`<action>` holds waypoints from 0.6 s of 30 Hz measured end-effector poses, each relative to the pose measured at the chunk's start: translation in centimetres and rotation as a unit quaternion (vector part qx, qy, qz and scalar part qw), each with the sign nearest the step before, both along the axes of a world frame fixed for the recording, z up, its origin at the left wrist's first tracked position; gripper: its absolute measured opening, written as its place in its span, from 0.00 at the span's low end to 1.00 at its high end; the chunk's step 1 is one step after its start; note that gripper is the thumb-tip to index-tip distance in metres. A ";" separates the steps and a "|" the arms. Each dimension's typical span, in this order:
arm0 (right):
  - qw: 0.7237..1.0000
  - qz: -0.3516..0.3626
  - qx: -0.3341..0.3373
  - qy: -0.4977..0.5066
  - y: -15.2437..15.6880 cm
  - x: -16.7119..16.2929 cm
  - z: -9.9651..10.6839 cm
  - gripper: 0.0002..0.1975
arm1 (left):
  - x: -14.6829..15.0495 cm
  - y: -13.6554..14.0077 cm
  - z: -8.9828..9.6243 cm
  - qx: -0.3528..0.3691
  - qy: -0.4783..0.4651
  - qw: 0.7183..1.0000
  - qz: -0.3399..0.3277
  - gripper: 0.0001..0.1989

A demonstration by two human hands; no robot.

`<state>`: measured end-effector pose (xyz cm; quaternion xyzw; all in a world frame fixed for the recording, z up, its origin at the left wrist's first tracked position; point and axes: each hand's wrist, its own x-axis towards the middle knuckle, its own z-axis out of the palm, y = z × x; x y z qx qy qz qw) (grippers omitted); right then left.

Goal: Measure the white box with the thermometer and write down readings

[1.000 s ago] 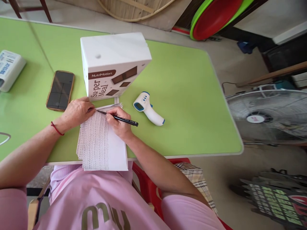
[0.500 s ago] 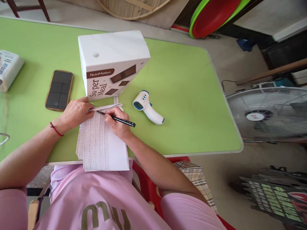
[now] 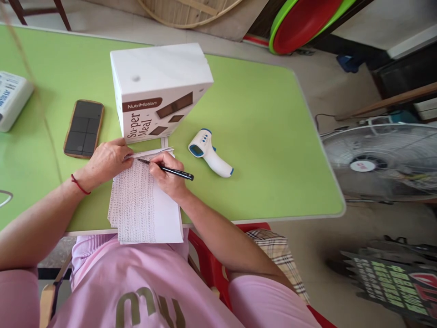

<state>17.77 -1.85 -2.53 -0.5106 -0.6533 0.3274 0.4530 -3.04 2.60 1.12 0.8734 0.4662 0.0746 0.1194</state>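
A black pen (image 3: 175,172) is gripped in my right hand (image 3: 168,175), its tip touching the top sheet near the upper edge. Rows of small handwriting fill the left and middle of the stack of paper (image 3: 167,223); a strip on the right is blank. My left hand (image 3: 111,159) is closed at the stack's top left corner, thumb and fingers on the narrow turned-up edge of the paper. Just beyond the sheets stands a white NutriMotion box (image 3: 160,68). To the right of my right hand lies a white and blue infrared thermometer (image 3: 213,155).
A phone (image 3: 84,128) in a brown case rests on the green table (image 3: 273,136) beside my left hand. At the far left is a white box-like object (image 3: 12,98). A fan (image 3: 372,164) stands off the table's right end, and a red chair (image 3: 208,255) is below the front edge.
My right hand and the pen have shifted very slightly, with the tip still on the paper. My left hand keeps its place.
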 end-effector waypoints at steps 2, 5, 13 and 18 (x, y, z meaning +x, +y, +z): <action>1.000 -0.004 0.000 0.000 0.0 0.0 0.0 0.08 | 0.0 0.0 0.1 -0.004 0.001 1.000 0.002 0.12; 1.000 -0.003 0.001 -0.003 0.0 0.0 -0.1 0.09 | -0.1 0.0 0.1 0.000 -0.003 1.000 -0.001 0.12; 1.000 -0.023 0.014 -0.006 0.0 0.0 -0.5 0.09 | -0.3 0.0 -0.1 0.016 -0.012 1.000 -0.004 0.12; 0.999 -0.002 0.034 0.004 0.1 0.0 -0.3 0.07 | -0.2 -0.1 0.0 0.010 -0.009 1.000 -0.005 0.13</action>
